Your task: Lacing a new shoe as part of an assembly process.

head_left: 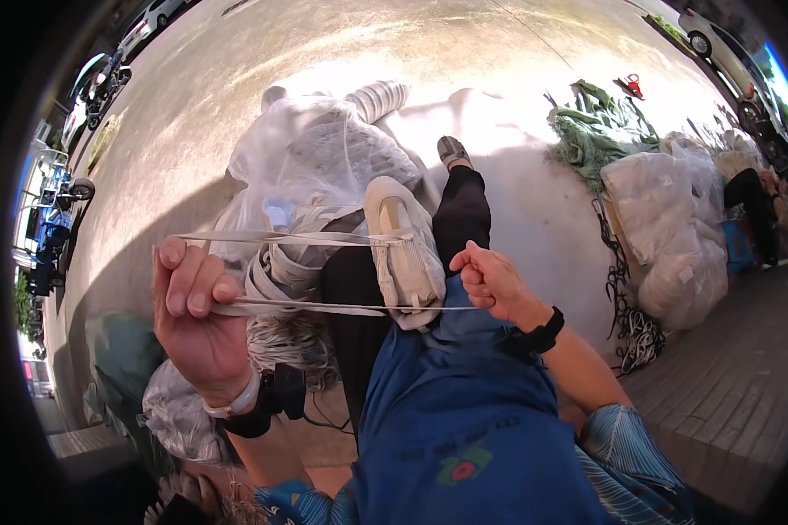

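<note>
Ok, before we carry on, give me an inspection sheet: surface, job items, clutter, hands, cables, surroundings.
Surface: the lap, with a blue apron over it.
Job items: pale shoe resting on the lap; white lace stretched across it.
Clutter: clear plastic bag and loose pale straps beyond and left of the lap; green netting further right.
Hands: left hand curled around the lace; right hand closed on a strand of it.
Cables: thin dark cord near the left wrist, ends untraceable.
Surroundings: pavement, parked vehicles at both edges, another person at far right.
</note>
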A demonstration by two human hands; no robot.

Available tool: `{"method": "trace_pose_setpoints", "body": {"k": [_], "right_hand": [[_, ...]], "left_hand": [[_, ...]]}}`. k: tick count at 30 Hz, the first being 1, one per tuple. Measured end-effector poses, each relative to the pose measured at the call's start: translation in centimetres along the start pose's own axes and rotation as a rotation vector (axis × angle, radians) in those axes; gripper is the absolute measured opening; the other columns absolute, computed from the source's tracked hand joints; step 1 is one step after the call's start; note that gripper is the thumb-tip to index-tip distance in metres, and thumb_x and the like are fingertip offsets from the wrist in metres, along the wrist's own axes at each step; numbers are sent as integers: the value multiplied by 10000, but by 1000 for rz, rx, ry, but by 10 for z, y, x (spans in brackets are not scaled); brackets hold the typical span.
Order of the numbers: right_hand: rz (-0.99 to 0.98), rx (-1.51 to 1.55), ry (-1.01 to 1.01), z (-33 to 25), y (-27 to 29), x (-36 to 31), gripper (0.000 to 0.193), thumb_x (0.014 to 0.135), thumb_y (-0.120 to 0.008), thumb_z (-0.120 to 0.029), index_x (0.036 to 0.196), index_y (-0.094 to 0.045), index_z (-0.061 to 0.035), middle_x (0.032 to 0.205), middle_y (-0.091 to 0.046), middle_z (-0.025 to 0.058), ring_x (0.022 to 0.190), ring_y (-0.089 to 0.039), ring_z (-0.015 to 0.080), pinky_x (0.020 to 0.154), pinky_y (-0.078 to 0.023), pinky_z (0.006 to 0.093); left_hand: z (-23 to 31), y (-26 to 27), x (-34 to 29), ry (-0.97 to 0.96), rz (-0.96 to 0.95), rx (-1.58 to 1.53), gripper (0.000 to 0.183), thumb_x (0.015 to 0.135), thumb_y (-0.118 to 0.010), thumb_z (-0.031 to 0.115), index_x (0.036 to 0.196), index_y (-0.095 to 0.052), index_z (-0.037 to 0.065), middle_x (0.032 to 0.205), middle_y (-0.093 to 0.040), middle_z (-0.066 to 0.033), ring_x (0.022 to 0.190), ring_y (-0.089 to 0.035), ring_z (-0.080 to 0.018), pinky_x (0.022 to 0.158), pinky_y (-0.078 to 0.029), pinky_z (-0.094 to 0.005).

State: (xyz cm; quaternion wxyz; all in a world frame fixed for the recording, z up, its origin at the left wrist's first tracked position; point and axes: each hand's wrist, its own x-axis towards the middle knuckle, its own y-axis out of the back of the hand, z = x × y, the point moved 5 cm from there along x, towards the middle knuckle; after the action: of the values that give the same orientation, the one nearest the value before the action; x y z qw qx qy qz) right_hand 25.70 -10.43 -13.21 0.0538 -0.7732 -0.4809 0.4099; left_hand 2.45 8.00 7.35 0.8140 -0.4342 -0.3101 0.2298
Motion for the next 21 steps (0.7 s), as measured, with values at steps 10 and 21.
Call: {"method": "trace_pose_setpoints", "body": {"k": [10,21], "right_hand": [[-20,-557,259,7,-31,-3,333,985,-509,-298,1101,-601,0,910,-599,25,812,-585,84,676,-509,238],[-99,-948,392,1,-37,-9,241,932,-585,-206,913,-613,32,673,-607,71,606,-592,128,575,-464,280]], "left_hand": [[10,-44,-13,-47,-108,339,292,1077,-239,213,953,-436,35,652,-458,-29,563,-463,-160,641,-497,-368],[35,-39,-33,-129,-104,499,479,1076,-225,323,883,-537,15,562,-473,-40,388,-442,-150,364,-475,-294]]}}
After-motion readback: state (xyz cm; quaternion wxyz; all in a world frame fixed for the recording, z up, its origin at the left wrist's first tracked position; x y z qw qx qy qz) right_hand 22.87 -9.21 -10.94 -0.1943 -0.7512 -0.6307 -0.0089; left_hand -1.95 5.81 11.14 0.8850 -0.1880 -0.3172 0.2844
